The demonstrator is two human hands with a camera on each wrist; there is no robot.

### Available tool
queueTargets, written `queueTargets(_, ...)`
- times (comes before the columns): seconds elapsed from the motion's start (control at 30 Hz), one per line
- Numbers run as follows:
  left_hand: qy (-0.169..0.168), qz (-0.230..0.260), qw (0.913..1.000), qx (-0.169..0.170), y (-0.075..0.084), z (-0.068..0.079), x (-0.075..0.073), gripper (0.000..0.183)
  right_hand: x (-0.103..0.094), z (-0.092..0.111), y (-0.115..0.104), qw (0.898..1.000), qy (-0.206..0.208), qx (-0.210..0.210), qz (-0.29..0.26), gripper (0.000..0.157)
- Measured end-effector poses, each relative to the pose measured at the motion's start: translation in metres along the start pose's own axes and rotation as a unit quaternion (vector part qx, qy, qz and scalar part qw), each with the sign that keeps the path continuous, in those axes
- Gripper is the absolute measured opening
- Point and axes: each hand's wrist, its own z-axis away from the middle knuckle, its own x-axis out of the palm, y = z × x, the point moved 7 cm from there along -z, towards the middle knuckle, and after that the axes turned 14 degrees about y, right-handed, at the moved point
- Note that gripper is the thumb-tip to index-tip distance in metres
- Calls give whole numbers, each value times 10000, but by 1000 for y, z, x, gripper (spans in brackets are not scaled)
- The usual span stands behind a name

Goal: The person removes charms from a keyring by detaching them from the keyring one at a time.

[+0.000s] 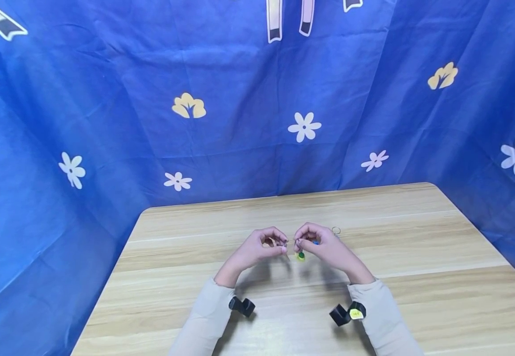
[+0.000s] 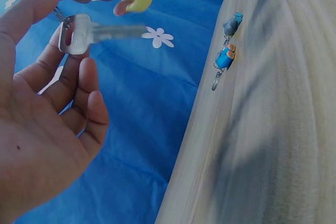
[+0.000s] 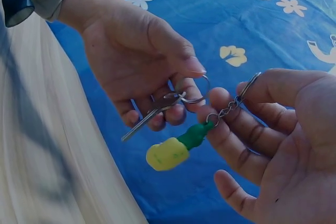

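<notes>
In the head view, my left hand (image 1: 261,245) and right hand (image 1: 324,244) face each other over the table, fingertips close together. The left hand pinches a thin metal ring (image 3: 208,88) between thumb and fingers. A silver key (image 2: 80,35) hangs from that ring, its blade pointing away from the palm. My right hand pinches a metal split ring (image 3: 252,84) at the end of a short chain (image 3: 227,111). From the chain dangles a yellow charm with a green top (image 3: 169,153). The two rings are apart in the right wrist view.
Farther back on the wooden table (image 1: 173,277) lies a blue-and-orange keychain charm (image 2: 225,56) with a metal ring, beside a grey-blue charm (image 2: 232,24). My right hand partly covers them in the head view. A blue patterned cloth (image 1: 239,148) hangs behind the table.
</notes>
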Motion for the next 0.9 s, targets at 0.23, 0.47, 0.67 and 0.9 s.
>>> queueTargets(0.23, 104, -90, 9998, -149, -9, -5, -2, 30, -11, -7, 12, 9994, 212, 158, 223, 20)
queueTargets(0.47, 49, -70, 9986, -528, -27, -10, -3, 31, -7, -14, 40, 9985, 27, 550, -3, 20)
queueTargets(0.67, -242, -299, 9949, -933, -42, -10, -10, 30, 1, -20, 63, 9969, -85, 760, 187, 23)
queueTargets(0.9, -636, -436, 9887, -1288, -65, -21, -12, 27, 3, -34, 76, 9951, -59, 815, 565, 22)
